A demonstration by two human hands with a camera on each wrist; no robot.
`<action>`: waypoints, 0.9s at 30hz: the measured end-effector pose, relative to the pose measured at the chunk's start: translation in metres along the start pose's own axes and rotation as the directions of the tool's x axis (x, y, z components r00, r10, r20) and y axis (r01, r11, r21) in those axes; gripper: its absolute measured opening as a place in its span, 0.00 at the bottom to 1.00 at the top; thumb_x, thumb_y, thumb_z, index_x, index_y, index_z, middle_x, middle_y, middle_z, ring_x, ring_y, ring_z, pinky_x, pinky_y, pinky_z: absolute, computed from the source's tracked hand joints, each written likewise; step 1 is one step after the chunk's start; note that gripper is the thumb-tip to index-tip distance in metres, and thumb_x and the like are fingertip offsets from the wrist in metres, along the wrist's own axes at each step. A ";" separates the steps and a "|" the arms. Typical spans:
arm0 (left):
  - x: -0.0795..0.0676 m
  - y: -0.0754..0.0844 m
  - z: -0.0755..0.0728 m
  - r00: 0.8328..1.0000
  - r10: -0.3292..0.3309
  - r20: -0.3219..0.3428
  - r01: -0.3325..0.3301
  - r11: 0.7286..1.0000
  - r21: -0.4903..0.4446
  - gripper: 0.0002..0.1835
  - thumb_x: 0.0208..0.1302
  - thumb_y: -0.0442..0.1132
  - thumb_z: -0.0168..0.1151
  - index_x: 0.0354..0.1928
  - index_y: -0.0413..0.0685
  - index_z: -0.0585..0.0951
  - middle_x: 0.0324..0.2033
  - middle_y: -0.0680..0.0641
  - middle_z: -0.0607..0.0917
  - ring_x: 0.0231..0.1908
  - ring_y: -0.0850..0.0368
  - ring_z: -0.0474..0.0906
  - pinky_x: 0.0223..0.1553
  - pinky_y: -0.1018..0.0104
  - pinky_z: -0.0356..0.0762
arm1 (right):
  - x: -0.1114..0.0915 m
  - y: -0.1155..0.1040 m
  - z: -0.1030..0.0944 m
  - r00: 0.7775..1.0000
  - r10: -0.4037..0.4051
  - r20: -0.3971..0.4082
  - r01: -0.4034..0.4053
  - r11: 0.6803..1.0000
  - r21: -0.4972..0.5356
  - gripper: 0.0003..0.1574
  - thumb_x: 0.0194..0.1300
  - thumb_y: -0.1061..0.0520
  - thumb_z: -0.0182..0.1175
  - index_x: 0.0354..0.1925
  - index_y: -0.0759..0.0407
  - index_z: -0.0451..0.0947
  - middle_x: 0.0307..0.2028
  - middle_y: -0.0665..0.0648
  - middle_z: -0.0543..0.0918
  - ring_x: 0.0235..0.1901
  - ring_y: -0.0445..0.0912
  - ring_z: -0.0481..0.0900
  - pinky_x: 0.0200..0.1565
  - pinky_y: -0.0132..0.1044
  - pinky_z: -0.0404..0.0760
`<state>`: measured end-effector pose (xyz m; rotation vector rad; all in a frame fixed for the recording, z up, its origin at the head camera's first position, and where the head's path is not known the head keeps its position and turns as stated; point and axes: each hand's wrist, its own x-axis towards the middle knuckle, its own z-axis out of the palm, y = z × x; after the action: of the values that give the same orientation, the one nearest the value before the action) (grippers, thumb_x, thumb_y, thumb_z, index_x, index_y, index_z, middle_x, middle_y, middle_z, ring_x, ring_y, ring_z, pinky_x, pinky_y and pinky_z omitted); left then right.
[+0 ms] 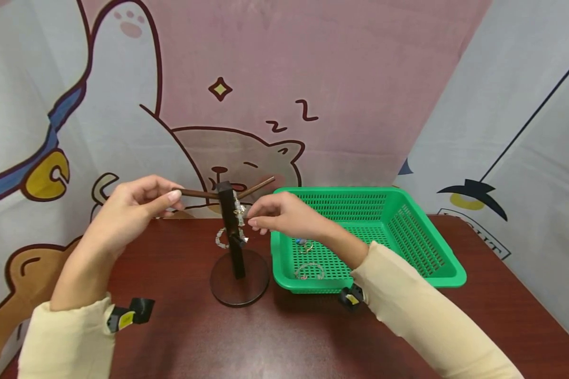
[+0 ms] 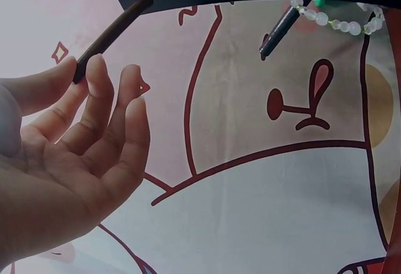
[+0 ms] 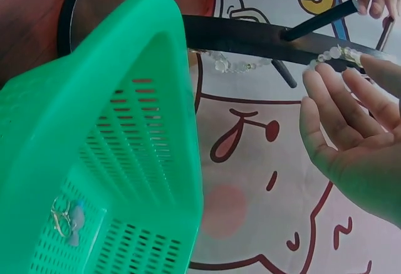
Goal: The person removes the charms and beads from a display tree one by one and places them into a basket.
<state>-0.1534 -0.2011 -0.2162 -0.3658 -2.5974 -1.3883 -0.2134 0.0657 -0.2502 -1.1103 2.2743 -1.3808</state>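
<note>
While the left hand (image 1: 128, 216) pinches the tip of one peg (image 1: 196, 193) on one dark stand (image 1: 227, 205), the right hand (image 1: 289, 215) curves toward one upper bracelet (image 1: 239, 210); whether its fingers pinch the beads cannot be told. Below and between the two hands, one lower bracelet (image 1: 219, 240) hangs on the stand. Beneath the right hand and forearm, one green basket (image 1: 341, 191) on the worktop (image 1: 185, 326) holds at least two pieces of jewellery (image 3: 76, 219).

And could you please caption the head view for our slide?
Left hand pinching a peg of a bracelet stand, right hand beside a beaded bracelet, green basket alongside.
</note>
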 end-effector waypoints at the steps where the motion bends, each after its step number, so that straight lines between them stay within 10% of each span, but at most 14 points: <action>1: 0.000 0.000 0.000 1.000 -0.003 0.000 0.003 1.000 0.002 0.14 0.66 0.43 0.54 0.45 0.38 0.76 0.26 0.57 0.82 0.29 0.61 0.75 0.31 0.70 0.71 | 0.001 0.000 0.001 1.000 0.001 -0.003 -0.001 1.000 0.000 0.09 0.62 0.64 0.58 0.40 0.67 0.78 0.29 0.55 0.82 0.28 0.46 0.79 0.35 0.38 0.78; 27: -0.001 0.000 0.001 1.000 0.017 -0.019 -0.017 1.000 0.006 0.14 0.66 0.42 0.54 0.44 0.37 0.77 0.25 0.57 0.82 0.29 0.60 0.75 0.31 0.71 0.71 | 0.013 -0.002 0.020 0.994 -0.001 -0.107 -0.012 0.993 -0.118 0.05 0.60 0.59 0.61 0.30 0.61 0.77 0.22 0.50 0.81 0.23 0.41 0.79 0.25 0.31 0.71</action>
<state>-0.1523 -0.2008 -0.2172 -0.3712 -2.5765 -1.3710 -0.2096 0.0432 -0.2566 -1.0885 2.4616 -1.3493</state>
